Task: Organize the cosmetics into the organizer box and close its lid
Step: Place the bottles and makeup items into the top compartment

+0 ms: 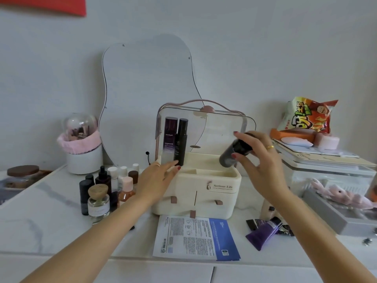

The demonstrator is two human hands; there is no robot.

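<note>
A cream organizer box (204, 199) stands mid-table with its clear lid (222, 127) raised. Two tall bottles stand in its left rear corner: a purple one (169, 137) and a black one (181, 140). My right hand (260, 160) holds a dark grey bottle (234, 153), tilted, above the box's right side. My left hand (158, 180) rests open, fingers spread, against the box's left front edge near the black bottle's base. A cluster of small bottles (106, 186) stands left of the box. A purple tube (263, 231) and a blue-white sachet (195, 237) lie in front.
A wavy mirror (146, 82) leans on the wall behind the box. A white brush holder with pink trim (81, 148) stands back left, a brown-lidded jar (22, 176) far left. Right side holds a snack bag (308, 115), stacked boxes and a grey tray (334, 213) with a pink plush.
</note>
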